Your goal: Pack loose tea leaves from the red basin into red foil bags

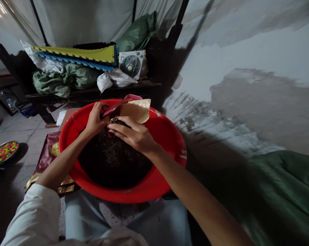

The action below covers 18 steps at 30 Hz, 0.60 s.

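The left hand (pixel 95 120) is curled closed around the handle of a red plastic scoop (pixel 115 108). The right hand (pixel 131 134), half-curled, cups a clump of dark tea leaves (pixel 118 122) under its fingers, just beside a tan paper pouch (pixel 136 110). More leaves lie heaped below both hands in a red plastic basin (pixel 134 196). The leaves look light, dry and crumbly, best gathered in a cupped palm; the thin pouch seems soft, easiest held by its edge.
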Each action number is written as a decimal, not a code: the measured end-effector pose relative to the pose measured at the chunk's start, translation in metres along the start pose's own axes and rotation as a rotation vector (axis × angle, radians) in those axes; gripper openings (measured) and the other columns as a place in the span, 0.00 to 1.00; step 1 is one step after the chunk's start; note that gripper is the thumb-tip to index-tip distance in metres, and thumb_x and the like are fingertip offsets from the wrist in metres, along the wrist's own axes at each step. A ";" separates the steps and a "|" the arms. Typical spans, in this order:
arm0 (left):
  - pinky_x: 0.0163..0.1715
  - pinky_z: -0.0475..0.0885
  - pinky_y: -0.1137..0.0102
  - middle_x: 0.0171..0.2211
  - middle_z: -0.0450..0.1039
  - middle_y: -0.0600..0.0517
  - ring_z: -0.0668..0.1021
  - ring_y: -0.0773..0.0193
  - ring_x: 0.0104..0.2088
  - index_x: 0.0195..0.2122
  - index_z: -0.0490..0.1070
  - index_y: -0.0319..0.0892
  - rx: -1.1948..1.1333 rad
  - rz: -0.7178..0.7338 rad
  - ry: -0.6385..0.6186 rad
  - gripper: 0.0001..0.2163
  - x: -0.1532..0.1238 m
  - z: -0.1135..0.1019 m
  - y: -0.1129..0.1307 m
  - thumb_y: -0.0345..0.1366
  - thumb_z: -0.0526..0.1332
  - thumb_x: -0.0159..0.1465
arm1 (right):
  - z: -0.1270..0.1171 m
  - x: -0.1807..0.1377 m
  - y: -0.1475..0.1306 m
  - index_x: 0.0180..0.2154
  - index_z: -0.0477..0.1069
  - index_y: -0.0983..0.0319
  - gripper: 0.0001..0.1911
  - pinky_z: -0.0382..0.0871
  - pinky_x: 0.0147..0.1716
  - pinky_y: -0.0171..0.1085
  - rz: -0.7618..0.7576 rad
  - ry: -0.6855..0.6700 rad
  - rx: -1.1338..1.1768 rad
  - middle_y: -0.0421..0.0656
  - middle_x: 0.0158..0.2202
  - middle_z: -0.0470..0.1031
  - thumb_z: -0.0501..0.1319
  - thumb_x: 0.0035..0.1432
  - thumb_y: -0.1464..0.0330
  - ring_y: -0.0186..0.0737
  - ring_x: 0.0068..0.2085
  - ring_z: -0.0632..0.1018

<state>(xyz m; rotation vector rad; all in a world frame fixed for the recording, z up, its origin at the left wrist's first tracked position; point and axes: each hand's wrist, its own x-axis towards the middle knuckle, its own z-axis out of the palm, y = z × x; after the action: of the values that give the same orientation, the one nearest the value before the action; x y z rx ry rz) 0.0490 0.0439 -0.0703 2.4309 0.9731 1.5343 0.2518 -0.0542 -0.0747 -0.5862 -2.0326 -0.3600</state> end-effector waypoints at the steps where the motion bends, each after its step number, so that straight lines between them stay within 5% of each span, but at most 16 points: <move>1: 0.44 0.72 0.67 0.45 0.74 0.47 0.75 0.62 0.42 0.49 0.71 0.41 -0.006 0.006 -0.002 0.19 0.000 0.000 0.001 0.22 0.60 0.56 | 0.000 0.001 0.002 0.55 0.78 0.57 0.13 0.80 0.58 0.42 0.039 0.031 -0.003 0.47 0.55 0.79 0.61 0.73 0.66 0.42 0.56 0.82; 7: 0.44 0.73 0.66 0.45 0.74 0.47 0.75 0.62 0.42 0.50 0.70 0.42 -0.017 0.000 -0.013 0.20 -0.002 0.002 0.004 0.20 0.59 0.56 | -0.002 0.005 0.021 0.49 0.80 0.54 0.09 0.79 0.58 0.48 0.209 0.164 -0.065 0.44 0.47 0.83 0.63 0.71 0.64 0.45 0.52 0.83; 18: 0.46 0.73 0.65 0.45 0.74 0.48 0.76 0.61 0.43 0.50 0.69 0.43 -0.010 0.033 -0.048 0.19 -0.002 0.002 0.010 0.22 0.61 0.58 | 0.003 -0.002 0.038 0.55 0.76 0.58 0.15 0.75 0.62 0.57 0.400 -0.005 -0.001 0.48 0.53 0.82 0.62 0.69 0.65 0.52 0.56 0.81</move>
<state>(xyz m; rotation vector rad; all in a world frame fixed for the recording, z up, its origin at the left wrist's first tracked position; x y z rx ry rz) 0.0546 0.0356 -0.0689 2.4771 0.9197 1.4790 0.2710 -0.0213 -0.0777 -0.9727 -1.8634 -0.1199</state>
